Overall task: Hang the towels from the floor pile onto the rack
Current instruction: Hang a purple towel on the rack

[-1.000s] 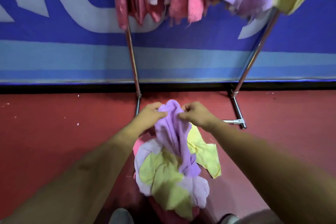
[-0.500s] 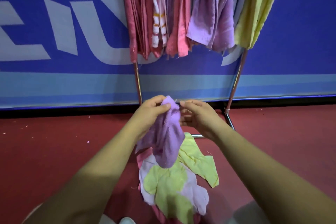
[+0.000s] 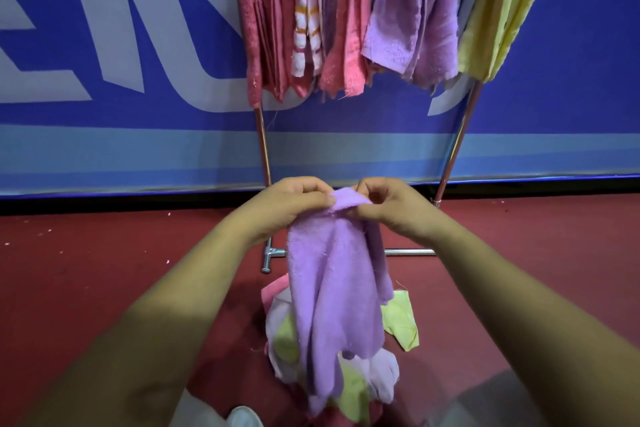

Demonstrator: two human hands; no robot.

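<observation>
**Item: purple towel (image 3: 334, 291), in hand**

It hung at centre, top edge pinched by left hand (image 3: 284, 206) and right hand (image 3: 393, 208), both grips closed on cloth. The floor pile (image 3: 401, 326) lay at 6 o'clock, the rack (image 3: 262, 149) at 12 o'clock. Advised: spread corners, lift clear, drape evenly.

Sports-hall sort of venue: red court-style floor (image 3: 104, 288), blue lettered banner (image 3: 145, 55) behind towel rack (image 3: 263, 149)

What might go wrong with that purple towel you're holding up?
The left hand and right hand pinch only the top edge of the purple towel, so it might slip and drop onto the floor pile. The rack looks crowded with hanging towels, so squeezing it in may knock one off.
</observation>
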